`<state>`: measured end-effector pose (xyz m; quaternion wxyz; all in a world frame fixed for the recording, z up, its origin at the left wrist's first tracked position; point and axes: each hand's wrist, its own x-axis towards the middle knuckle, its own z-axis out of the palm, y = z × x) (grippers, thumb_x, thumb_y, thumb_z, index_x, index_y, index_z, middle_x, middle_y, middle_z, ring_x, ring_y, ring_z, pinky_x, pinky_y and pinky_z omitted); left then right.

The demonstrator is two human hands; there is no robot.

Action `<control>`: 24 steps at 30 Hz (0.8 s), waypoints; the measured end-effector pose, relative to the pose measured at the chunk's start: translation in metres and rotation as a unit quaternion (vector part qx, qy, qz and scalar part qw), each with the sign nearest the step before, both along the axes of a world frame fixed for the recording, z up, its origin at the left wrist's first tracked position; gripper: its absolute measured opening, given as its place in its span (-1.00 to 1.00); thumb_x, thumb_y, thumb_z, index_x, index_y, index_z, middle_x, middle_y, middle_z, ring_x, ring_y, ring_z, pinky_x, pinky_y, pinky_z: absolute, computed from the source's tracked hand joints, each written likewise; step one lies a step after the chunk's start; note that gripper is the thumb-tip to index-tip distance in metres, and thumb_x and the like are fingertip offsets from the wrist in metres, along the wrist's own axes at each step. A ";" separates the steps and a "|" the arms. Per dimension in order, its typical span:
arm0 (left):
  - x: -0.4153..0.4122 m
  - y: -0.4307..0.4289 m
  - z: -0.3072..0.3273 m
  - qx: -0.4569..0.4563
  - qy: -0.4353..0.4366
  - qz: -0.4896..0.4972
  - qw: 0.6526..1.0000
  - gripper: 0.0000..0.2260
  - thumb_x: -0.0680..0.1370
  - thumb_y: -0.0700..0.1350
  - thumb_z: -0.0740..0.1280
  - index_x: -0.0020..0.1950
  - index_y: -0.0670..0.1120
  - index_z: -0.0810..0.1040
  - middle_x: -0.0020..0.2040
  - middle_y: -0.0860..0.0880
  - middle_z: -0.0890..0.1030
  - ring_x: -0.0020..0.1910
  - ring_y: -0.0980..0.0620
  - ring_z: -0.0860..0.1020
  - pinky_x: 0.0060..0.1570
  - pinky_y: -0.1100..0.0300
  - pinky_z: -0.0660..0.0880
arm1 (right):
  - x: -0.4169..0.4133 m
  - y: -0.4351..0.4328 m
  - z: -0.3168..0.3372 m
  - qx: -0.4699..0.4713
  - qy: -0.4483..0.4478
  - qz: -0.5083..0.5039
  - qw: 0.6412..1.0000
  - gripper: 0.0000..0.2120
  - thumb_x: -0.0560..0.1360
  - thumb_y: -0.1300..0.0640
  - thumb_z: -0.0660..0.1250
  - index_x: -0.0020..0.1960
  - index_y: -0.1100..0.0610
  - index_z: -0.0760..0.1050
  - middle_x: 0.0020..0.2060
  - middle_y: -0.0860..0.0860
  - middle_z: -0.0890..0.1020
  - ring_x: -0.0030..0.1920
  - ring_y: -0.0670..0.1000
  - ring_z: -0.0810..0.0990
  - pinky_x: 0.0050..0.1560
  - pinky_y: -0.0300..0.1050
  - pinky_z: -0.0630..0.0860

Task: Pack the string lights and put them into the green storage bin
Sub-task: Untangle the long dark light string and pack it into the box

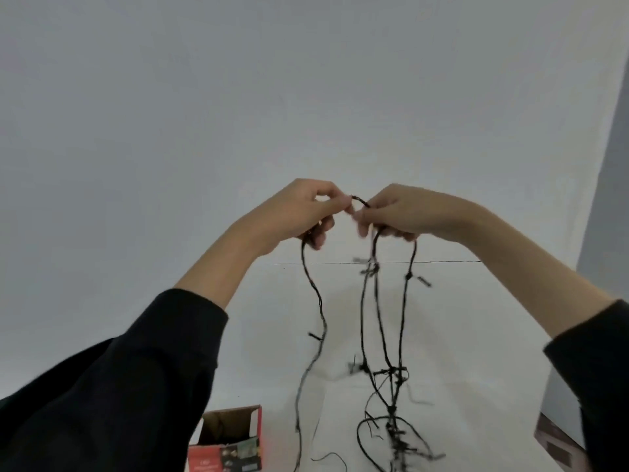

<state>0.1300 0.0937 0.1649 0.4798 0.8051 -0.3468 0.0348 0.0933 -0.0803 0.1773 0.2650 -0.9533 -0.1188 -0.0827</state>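
Left hand (pixel 303 212) and right hand (pixel 391 212) both pinch the string lights (pixel 374 301). Lower strands blur and run off-frame. The open red box (pixel 228 441) is cut off below.

One view only, from the camera on your head, wide-angle, so edges bow. It faces forward and a little down, toward a plain white backdrop that fills the upper half. Your left hand (pixel 299 212) and right hand (pixel 391 212) sit raised near frame centre, close to the lens, both sleeves entering from the bottom corners. The white surface (pixel 459 335) shows in the lower half only, with an open red box (pixel 228 441) cut off at the bottom edge. No second view shares this scene.
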 end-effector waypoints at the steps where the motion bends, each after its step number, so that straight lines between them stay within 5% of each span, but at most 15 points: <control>1: 0.002 0.004 -0.007 0.016 0.008 0.009 1.000 -0.83 0.56 -0.04 0.31 -0.08 -0.13 0.59 -0.47 0.01 0.44 -0.55 0.08 0.41 -0.49 0.29 0.42 | 0.001 -0.004 0.002 0.018 -0.038 -0.033 0.999 -0.71 0.56 0.04 0.23 -0.26 0.13 0.56 -0.45 -0.01 0.35 -0.44 -0.04 0.26 -0.46 -0.23 0.18; 5: 0.011 0.034 -0.053 0.136 0.097 -0.011 0.986 -0.81 0.56 -0.03 0.30 -0.10 -0.13 0.59 -0.53 0.03 0.40 -0.54 0.06 0.38 -0.46 0.29 0.39 | 0.003 -0.043 0.018 0.158 -0.166 -0.169 0.959 -0.71 0.55 0.13 0.22 -0.33 0.11 0.51 -0.44 0.05 0.40 -0.47 -0.01 0.25 -0.47 -0.21 0.13; 7: 0.012 0.048 -0.067 0.123 0.147 -0.028 0.981 -0.82 0.56 -0.04 0.28 -0.07 -0.13 0.58 -0.50 0.04 0.38 -0.52 0.07 0.37 -0.43 0.29 0.38 | 0.003 -0.064 0.020 0.135 -0.172 -0.201 0.955 -0.71 0.55 0.13 0.22 -0.32 0.12 0.54 -0.43 0.06 0.40 -0.48 -0.01 0.25 -0.47 -0.20 0.14; 11: 0.011 0.055 -0.053 -0.086 0.197 -0.051 0.975 -0.81 0.57 -0.06 0.21 -0.04 -0.13 0.55 -0.45 0.03 0.32 -0.55 0.12 0.30 -0.53 0.32 0.28 | -0.011 -0.077 0.014 -0.105 0.065 -0.125 0.984 -0.84 0.46 0.07 0.41 0.03 0.04 0.58 -0.35 0.05 0.40 -0.39 -0.01 0.29 -0.42 -0.21 0.25; 15: -0.006 0.020 -0.018 0.027 0.102 -0.059 0.993 -0.71 0.59 0.06 0.20 -0.04 -0.10 0.60 -0.44 0.05 0.35 -0.52 0.11 0.24 -0.52 0.32 0.17 | -0.020 -0.047 0.010 -0.030 0.114 0.027 0.993 -0.50 0.37 -0.03 0.47 0.26 -0.21 0.40 -0.44 -0.09 0.30 -0.43 -0.10 0.28 -0.35 -0.20 0.26; 19: -0.015 -0.017 0.000 0.062 0.047 -0.038 0.996 -0.72 0.57 0.08 0.24 -0.20 -0.06 0.56 -0.44 0.05 0.39 -0.55 0.12 0.22 -0.56 0.34 0.15 | -0.014 -0.016 -0.001 0.002 0.089 0.095 0.991 -0.84 0.51 0.03 0.34 0.04 0.06 0.58 -0.48 -0.11 0.29 -0.46 -0.11 0.25 -0.44 -0.28 0.21; 24: -0.004 0.009 -0.015 0.059 0.074 -0.004 0.995 -0.81 0.51 0.03 0.35 -0.03 -0.08 0.61 -0.40 0.05 0.46 -0.57 0.13 0.20 -0.58 0.35 0.15 | -0.012 -0.040 0.010 0.112 -0.016 0.006 0.994 -0.78 0.55 0.09 0.28 -0.20 0.18 0.55 -0.55 -0.07 0.28 -0.54 -0.09 0.18 -0.53 -0.28 0.10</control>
